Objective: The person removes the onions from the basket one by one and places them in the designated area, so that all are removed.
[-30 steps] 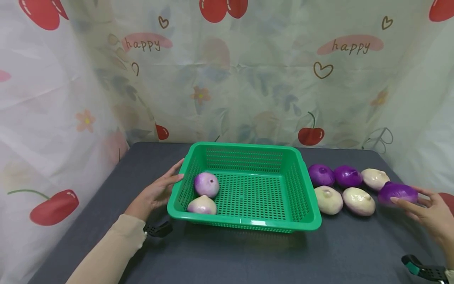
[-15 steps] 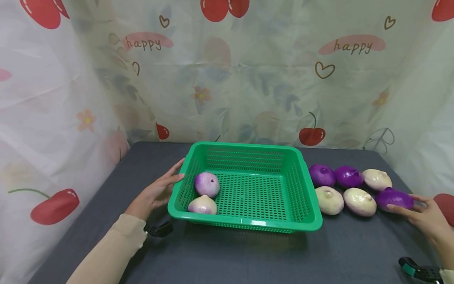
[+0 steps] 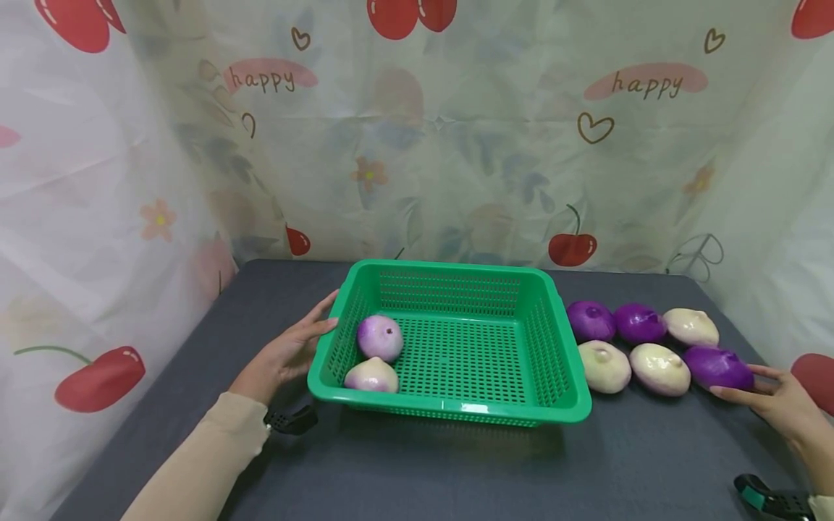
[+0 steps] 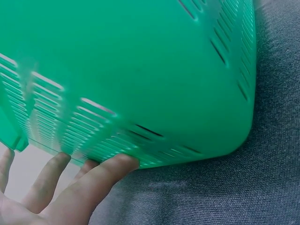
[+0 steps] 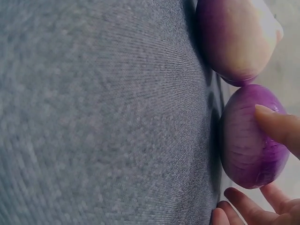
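Lengthwise, the purple onion (image 3: 715,367) runs left to right, pinched by the right hand (image 3: 778,399), left hand (image 3: 280,356) spread.

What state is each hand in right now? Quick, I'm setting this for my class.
Left hand: open, touching the green plastic basket.
Right hand: holding the rightmost purple onion.

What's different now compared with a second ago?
The right hand has brought a purple onion left and slightly lower in the head view, up beside a pale onion, and still touches it. The left hand stays at the green basket; the basket and other onions look unmoved.
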`<move>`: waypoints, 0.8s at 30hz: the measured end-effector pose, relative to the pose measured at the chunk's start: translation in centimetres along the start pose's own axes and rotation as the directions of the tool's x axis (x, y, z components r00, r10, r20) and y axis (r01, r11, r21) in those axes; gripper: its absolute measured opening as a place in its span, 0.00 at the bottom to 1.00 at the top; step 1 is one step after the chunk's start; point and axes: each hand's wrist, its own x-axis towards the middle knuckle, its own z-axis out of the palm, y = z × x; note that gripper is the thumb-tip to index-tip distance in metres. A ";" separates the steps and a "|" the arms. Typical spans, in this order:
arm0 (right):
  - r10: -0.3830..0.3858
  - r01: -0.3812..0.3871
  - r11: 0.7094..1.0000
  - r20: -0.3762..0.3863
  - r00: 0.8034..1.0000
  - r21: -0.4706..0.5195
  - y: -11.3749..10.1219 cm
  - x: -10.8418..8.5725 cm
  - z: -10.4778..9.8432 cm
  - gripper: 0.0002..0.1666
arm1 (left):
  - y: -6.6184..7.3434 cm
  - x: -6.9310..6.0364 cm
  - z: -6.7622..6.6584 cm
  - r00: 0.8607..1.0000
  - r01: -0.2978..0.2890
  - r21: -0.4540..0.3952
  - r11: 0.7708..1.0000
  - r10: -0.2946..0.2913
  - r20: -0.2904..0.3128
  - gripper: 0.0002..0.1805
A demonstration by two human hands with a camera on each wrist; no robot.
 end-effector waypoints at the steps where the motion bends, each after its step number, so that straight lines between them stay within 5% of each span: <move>1: 0.001 -0.001 1.000 0.002 1.000 0.000 0.0 0.0 0.0 0.61 | 0.0 0.0 0.0 1.000 0.000 0.000 1.000 0.000 0.000 0.37; 24: 0.008 -0.009 1.000 0.083 0.997 0.013 0.2 0.4 -0.4 0.65 | 0.0 0.0 0.0 1.000 0.002 -0.003 1.000 -0.002 -0.002 0.38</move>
